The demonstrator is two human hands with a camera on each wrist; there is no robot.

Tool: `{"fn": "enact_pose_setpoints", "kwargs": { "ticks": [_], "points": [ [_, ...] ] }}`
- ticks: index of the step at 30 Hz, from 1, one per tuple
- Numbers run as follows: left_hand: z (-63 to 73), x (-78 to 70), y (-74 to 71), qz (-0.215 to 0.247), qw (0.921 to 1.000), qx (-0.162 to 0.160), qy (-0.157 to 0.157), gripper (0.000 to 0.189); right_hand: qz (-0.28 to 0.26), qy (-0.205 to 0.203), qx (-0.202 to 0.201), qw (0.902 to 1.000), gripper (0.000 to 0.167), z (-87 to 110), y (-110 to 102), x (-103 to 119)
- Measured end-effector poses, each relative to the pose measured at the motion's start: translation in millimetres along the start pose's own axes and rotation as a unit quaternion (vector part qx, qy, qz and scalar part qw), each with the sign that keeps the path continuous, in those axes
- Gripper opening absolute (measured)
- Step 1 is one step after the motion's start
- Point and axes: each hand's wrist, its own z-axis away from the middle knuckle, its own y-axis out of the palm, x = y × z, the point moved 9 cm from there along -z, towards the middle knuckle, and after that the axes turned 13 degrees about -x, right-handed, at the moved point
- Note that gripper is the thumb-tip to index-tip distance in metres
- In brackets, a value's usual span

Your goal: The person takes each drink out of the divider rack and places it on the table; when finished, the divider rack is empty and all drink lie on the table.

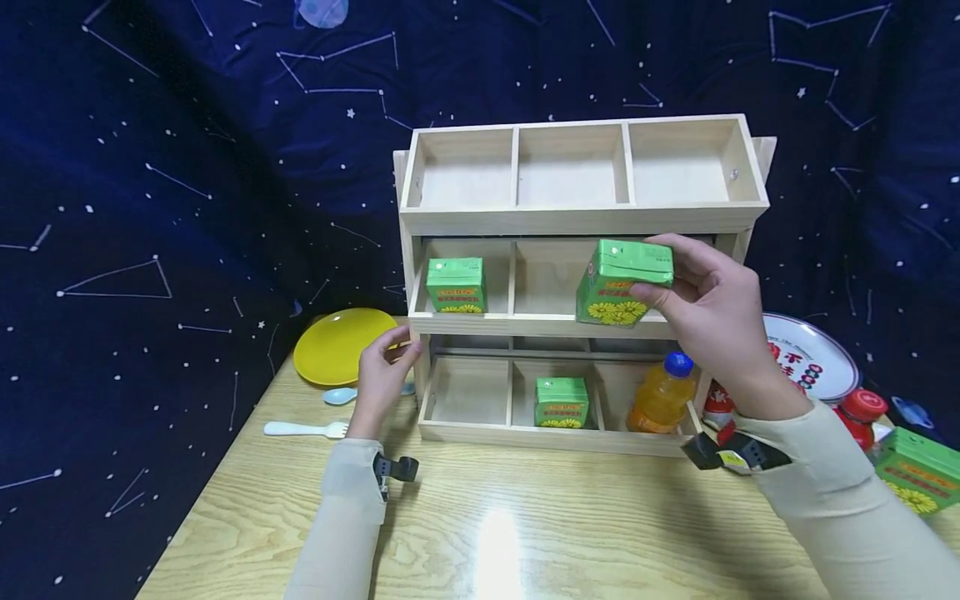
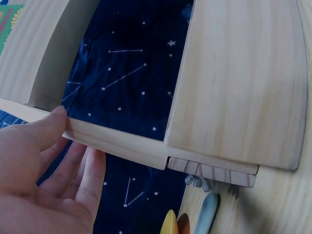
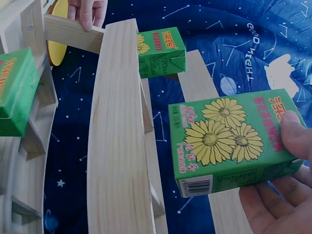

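Observation:
My right hand (image 1: 720,317) grips a green drink carton (image 1: 626,283) printed with yellow flowers, thumb on its front face and fingers behind. The carton is in front of the right part of the wooden rack's (image 1: 577,221) middle tier. In the right wrist view that carton (image 3: 224,141) appears tilted. At the rack's left side, my left hand (image 1: 384,375) holds the wooden upright (image 2: 117,144), with the thumb on its edge and the fingers behind. A second green carton (image 1: 457,285) stands in the middle tier's left compartment, and another carton (image 1: 562,402) in the bottom tier's middle one.
An orange drink bottle (image 1: 663,396) with a blue cap leans in the bottom right compartment. On the left lie a yellow plate (image 1: 341,346), a blue spoon (image 1: 341,396) and a white fork (image 1: 300,429). To the right are a white plate (image 1: 817,358), a red-capped bottle (image 1: 862,408) and another carton (image 1: 918,471).

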Motion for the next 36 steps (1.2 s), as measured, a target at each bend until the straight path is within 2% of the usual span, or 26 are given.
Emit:
{"fn": "enact_pose_setpoints", "kwargs": {
  "ticks": [4, 11, 15, 20, 32, 36],
  "points": [
    [-0.4, 0.5, 0.6, -0.001, 1.0000, 0.002, -0.001, 0.038, 0.025, 0.018, 0.016, 0.9994, 0.046, 15.2, -13.5, -0.8],
    [-0.3, 1.7, 0.6, 0.001, 1.0000, 0.002, -0.001, 0.038, 0.068, 0.025, 0.030, 0.9969, 0.047, 40.1, -40.5, -9.0],
    [-0.3, 0.2, 0.1, -0.003, 1.0000, 0.001, 0.005, 0.037, 0.069, 0.033, 0.029, 0.9967, 0.051, 55.1, -55.2, -16.4],
    [-0.6, -1.2, 0.9, -0.006, 1.0000, 0.001, 0.006, 0.038, 0.073, 0.064, 0.026, 0.9950, 0.053, 76.7, -73.7, -32.4],
    [0.3, -0.5, 0.8, -0.009, 0.9999, 0.002, 0.004, 0.037, 0.155, 0.108, 0.033, 0.9813, 0.049, 123.4, -109.3, -75.2],
    [-0.3, -0.6, 0.3, -0.009, 1.0000, 0.001, -0.001, 0.037, 0.203, 0.133, 0.039, 0.9694, 0.049, 136.7, -123.2, -91.7]
  ]
}}
